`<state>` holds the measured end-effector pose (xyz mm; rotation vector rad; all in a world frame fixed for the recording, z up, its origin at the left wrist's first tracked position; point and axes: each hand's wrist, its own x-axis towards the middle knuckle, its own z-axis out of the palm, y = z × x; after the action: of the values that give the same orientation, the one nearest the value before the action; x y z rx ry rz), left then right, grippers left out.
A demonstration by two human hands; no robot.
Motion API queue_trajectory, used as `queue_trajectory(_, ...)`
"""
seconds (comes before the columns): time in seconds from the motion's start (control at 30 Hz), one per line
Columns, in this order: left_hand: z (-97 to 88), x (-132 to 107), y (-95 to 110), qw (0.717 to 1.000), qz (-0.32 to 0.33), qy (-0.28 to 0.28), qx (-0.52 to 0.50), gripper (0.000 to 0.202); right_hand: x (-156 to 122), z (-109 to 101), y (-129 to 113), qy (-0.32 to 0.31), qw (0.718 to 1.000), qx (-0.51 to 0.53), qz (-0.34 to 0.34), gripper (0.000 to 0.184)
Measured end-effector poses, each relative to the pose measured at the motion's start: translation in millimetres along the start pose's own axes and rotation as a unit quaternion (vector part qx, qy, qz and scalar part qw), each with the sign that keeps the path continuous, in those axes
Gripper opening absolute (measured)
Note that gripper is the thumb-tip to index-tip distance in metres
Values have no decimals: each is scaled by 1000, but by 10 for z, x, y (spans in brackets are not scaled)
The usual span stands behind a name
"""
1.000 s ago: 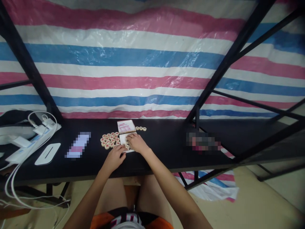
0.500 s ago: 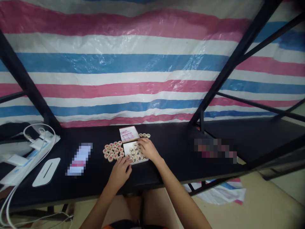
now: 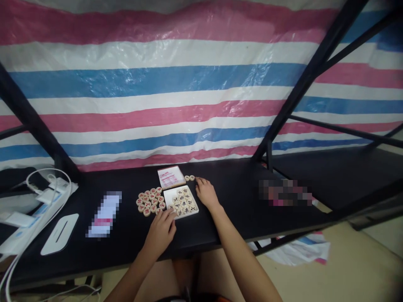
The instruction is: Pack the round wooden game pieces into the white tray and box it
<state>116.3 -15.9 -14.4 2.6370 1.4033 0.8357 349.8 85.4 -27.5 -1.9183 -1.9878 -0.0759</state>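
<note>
A small white tray [image 3: 194, 211] on the black table [image 3: 226, 209] holds several round wooden game discs with black marks. My left hand [image 3: 162, 233] rests at the tray's near left corner, fingers curled against its edge. My right hand [image 3: 205, 193] lies to the right of the tray, its fingers stretched toward the two or three loose discs [image 3: 189, 178] behind the tray. A cluster of red-marked discs [image 3: 150, 201] lies left of the tray. The box lid [image 3: 171, 177] with red print sits behind the tray.
A white power strip with plugs and cables [image 3: 37, 197] and a flat white device [image 3: 59, 227] lie at the left. Two blurred items [image 3: 105, 208] [image 3: 285, 192] rest on the table. Black frame bars [image 3: 302, 79] rise at the right, a striped tarp [image 3: 176, 84] behind.
My right hand has left the tray and moved right and back toward the loose discs. The tray's discs are now uncovered. My left hand stays at the tray's corner.
</note>
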Motion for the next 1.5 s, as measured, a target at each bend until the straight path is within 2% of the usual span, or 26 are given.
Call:
queue_trajectory(0.17, 7, -16, -1, 1000, 3, -1, 1, 31, -41, -69, 20, 12, 999, -4, 32, 32)
queue_trajectory(0.33, 8, -28, -4, 1000, 0, -5, -7, 29, -77, -97, 37, 40, 997, 42, 47, 25)
queue_trajectory(0.43, 21, -27, -11, 1000, -3, -7, -10, 28, -99, -159, -51, 98, 986, 138, 3, 20)
queue_trajectory(0.5, 28, -25, -8, 1000, -5, -6, -8, 27, -118, -201, -173, 126, 964, 224, -65, 16)
queue_trajectory(0.57, 27, -23, 1, 1000, -5, -7, -8, 27, -131, -220, -335, 77, 948, 274, -142, 10)
queue_trajectory(0.63, 19, -21, 13, 1000, -6, -9, -10, 27, -127, -207, -505, 5, 938, 281, -204, 7)
queue_trajectory(0.73, 4, -18, 27, 1000, -9, -10, -13, 26, -77, -147, -706, -44, 937, 250, -240, 6)
queue_trajectory(0.83, -2, -14, 28, 1000, -10, -10, -16, 25, -15, -91, -793, -86, 934, 229, -260, 4)
queue_trajectory(0.93, -3, -12, 25, 1000, -7, -10, -16, 26, -14, -96, -798, -101, 932, 220, -271, 5)
queue_trajectory(1.2, -20, -6, 38, 999, -12, -23, -19, 26, -161, -263, -812, -95, 929, 171, -314, 25)
queue_trajectory(1.3, -25, -7, 35, 1000, -13, -16, -21, 25, -112, -267, -681, -45, 945, 165, -278, 34)
queue_trajectory(1.4, -25, -14, 25, 1000, -15, -13, -23, 25, -2, -228, -369, 64, 979, 128, -147, 52)
queue_trajectory(1.43, -24, -16, 22, 999, -17, -14, -23, 26, 35, -201, -246, 75, 986, 104, -105, 57)
queue_trajectory(1.5, -21, -17, 16, 999, -21, -18, -23, 26, 94, -128, -22, 40, 996, 60, -59, 60)
